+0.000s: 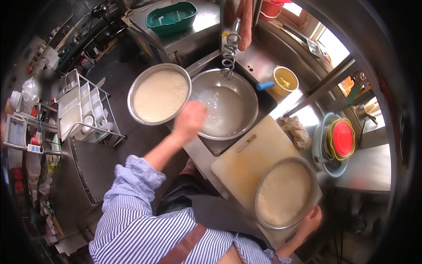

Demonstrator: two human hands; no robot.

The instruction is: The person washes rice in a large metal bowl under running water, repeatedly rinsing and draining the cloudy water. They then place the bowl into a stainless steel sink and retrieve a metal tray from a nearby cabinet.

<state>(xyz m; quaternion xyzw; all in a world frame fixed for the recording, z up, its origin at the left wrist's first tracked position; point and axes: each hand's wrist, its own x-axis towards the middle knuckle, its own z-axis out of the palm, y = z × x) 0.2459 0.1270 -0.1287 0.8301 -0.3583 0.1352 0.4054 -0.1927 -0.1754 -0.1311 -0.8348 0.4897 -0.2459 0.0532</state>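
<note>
My left hand [190,120] grips the near rim of a round metal pan [159,94] of pale grains, which looks like rice, held beside the sink. At the lower right, my right hand [310,218] holds the rim of a second metal pan [286,193] with similar pale grains, over a white cutting board [255,158]. Between the two pans, a large steel bowl [227,105] of cloudy water sits in the sink. A coiled metal spring hose [229,52] hangs above the far rim of that bowl.
A yellow container [285,81] and a blue handle [265,86] are beyond the bowl. A crumpled cloth [295,132] lies by the board, near a light-blue basin [329,171] of stacked containers. A green tub [171,18] rests on the far counter; a wire rack [95,99] stands left.
</note>
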